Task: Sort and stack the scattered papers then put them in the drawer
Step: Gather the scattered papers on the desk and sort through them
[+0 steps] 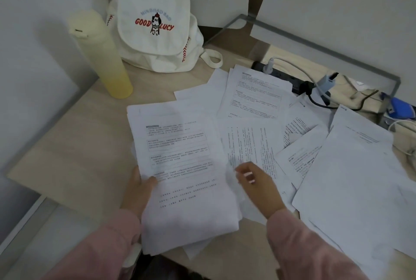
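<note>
The gathered stack of papers [180, 167] lies at the near edge of the desk [78, 149], right in front of you, with its lower end hanging past the desk edge toward your body. Your left hand [137, 192] grips it at the left side: the thumb presses on the top printed sheet and the rest of the fingers are hidden under the pile. The top sheet shows boxed paragraphs of dark print, and the sheets below it are not squared up, their corners sticking out at the bottom.

Your right hand [254, 180] is just beside the stack's right edge, over the loose sheets, with the fingers bent. It is blurred, so you cannot tell whether it pinches a sheet or only touches one.

The scattered papers [254, 97] fan out to the right and behind the stack, overlapping each other at different angles. A large sheet [355, 178], mostly blank, covers the right side of the desk.

Farther back, a black power strip [281, 76] lies partly under the far sheets, with a white plug [269, 67] in it and cables running right toward a blue object [400, 107]. At the back left, a pale yellow bottle [101, 54] stands upright, just beside a white cloth backpack [155, 21] leaning in the corner. Pink sleeves [94, 250] cover both your arms.
</note>
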A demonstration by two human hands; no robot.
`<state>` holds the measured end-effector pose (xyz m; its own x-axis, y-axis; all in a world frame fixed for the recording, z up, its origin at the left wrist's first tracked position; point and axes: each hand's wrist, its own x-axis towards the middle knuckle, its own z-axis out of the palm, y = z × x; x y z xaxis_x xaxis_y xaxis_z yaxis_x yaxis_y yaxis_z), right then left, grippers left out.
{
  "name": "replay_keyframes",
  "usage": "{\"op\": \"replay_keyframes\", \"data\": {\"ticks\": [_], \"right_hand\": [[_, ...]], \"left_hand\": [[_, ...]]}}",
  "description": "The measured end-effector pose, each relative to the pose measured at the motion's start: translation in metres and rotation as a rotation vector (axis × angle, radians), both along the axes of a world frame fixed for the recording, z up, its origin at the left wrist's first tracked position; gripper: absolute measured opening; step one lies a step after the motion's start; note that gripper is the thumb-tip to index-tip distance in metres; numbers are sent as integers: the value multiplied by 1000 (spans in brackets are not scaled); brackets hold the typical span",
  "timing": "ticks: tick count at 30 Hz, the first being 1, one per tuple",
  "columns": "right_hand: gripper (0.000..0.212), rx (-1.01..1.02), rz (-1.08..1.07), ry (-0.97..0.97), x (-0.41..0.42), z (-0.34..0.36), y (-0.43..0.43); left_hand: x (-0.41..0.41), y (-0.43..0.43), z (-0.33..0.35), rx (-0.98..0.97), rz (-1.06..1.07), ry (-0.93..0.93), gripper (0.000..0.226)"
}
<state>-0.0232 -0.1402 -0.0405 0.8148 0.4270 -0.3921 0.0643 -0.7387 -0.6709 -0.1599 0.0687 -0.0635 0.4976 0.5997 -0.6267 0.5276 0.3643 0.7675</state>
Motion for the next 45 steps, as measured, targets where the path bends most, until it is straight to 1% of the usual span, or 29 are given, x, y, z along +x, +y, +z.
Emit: {"op": "replay_keyframes", "data": {"ticks": [1, 3, 5, 9, 13, 19, 24, 26, 28, 30, 32, 34, 38, 40, 43, 45], "right_hand": [[8, -35, 17, -61, 18, -1, 1], [24, -123, 80, -155, 51, -3, 5], [39, -211, 169, -206, 77, -2, 15], [60, -365, 350, -230, 110, -1, 40], [75, -463, 484, -246, 125, -9, 62], [82, -559, 536, -291, 134, -17, 77], [71, -585, 563, -319, 147, -18, 78], [64, -559, 536, -269, 150, -20, 79], [51, -496, 482, -175, 151, -17, 79], [42, -433, 442, -165, 151, -10, 79], [29, -351, 369, -276, 152, 4, 76], [20, -253, 239, -380, 153, 27, 73], [16, -108, 9, -529, 144, 79, 64], [13, -2, -93, -555, 135, 99, 57], [4, 225, -180, -455, 121, 119, 46], [4, 300, -204, -361, 113, 120, 40]], "left_hand": [[-1, 3, 2, 29, 2, 0, 46], [-5, 10, 2, 87, 2, 26, 44], [-9, 16, 0, 115, 11, 52, 45], [-20, 24, 0, 129, 65, 76, 47], [-29, 30, 2, 120, 124, 98, 44], [-35, 39, -1, 41, 220, 119, 42], [-31, 40, 1, 6, 238, 123, 40], [-30, 40, 0, 4, 247, 127, 39], [-29, 40, 0, -9, 250, 127, 40], [-28, 40, -1, -28, 259, 129, 40], [-27, 38, 1, -48, 269, 122, 37], [-25, 36, 5, -56, 269, 112, 35], [-22, 33, 9, -66, 252, 87, 36], [-21, 31, 9, -78, 234, 82, 37], [-18, 27, 6, -120, 206, 64, 42], [-15, 24, 2, -137, 182, 52, 44]]}}
